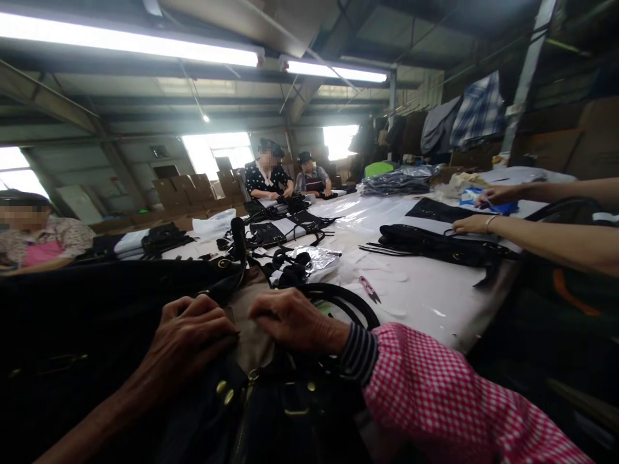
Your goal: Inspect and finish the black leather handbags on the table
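Note:
A black handbag [271, 412] with gold fittings and a zipper fills the near foreground. Its tan lining [251, 316] shows through the mouth. My left hand [193, 335] is closed on the bag's edge, left of the lining. On the opposite side, my right hand [294, 319], below a striped cuff and a red-and-white checked sleeve, has its fingers curled against the bag's opening; the fingertips are partly hidden. Black looped handles [355, 299] arch behind my right wrist. One upright handle [238, 240] stands beyond the left hand.
Pink thread snips [370, 289] lie on the white table [435, 303]. Black straps [293, 269] and folded bags [285, 227] lie farther back. At right, a co-worker's hands [471, 223] work over a black bag [430, 243]. Several people sit around the table.

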`<state>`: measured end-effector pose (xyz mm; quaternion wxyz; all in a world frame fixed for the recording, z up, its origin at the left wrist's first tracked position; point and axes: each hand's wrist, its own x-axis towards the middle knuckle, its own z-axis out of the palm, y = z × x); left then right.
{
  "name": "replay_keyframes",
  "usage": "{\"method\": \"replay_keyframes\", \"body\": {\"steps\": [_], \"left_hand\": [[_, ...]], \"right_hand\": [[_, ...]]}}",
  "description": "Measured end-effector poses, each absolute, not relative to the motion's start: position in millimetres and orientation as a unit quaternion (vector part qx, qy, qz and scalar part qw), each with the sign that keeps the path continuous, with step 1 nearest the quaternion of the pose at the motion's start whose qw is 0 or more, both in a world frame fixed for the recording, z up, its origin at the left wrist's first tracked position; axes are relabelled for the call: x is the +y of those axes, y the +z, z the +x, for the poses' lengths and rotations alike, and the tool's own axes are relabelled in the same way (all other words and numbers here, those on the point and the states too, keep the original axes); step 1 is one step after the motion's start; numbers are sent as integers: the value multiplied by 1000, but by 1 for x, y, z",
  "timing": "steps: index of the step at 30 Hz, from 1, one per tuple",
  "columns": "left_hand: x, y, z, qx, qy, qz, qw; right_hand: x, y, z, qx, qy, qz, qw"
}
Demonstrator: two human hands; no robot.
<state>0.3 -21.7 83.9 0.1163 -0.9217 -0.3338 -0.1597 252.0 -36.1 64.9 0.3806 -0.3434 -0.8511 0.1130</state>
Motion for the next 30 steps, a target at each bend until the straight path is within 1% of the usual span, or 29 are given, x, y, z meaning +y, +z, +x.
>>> {"method": "replay_keyframes", "body": {"steps": [1,3,4,8,11,14,16,20,24,27,30], "left_hand": [[-23,81,2,-334,-164,-920,120],[-27,77,6,-333,-175,-917,131],[-29,75,8,-331,-182,-916,136],[-37,72,17,-330,-198,-908,165],[-42,72,19,-330,-197,-904,186],[-44,72,19,-323,-187,-907,194],[-44,71,18,-317,-189,-909,194],[-37,65,17,-300,-235,-903,200],[-32,60,15,-290,-253,-899,209],[-33,61,15,-286,-250,-899,216],[-37,65,16,-301,-225,-901,217]], "right_hand": [[-31,67,271,-833,91,-388,384],[-17,69,315,-738,32,-567,363],[-11,68,338,-701,16,-618,355],[11,47,401,-636,7,-705,313],[20,25,410,-623,27,-723,296],[27,11,406,-606,30,-732,309],[31,8,406,-596,34,-735,322],[36,8,413,-573,45,-739,352],[26,9,417,-571,40,-722,388],[3,11,419,-605,79,-683,403],[-28,10,424,-641,153,-644,389]]}}
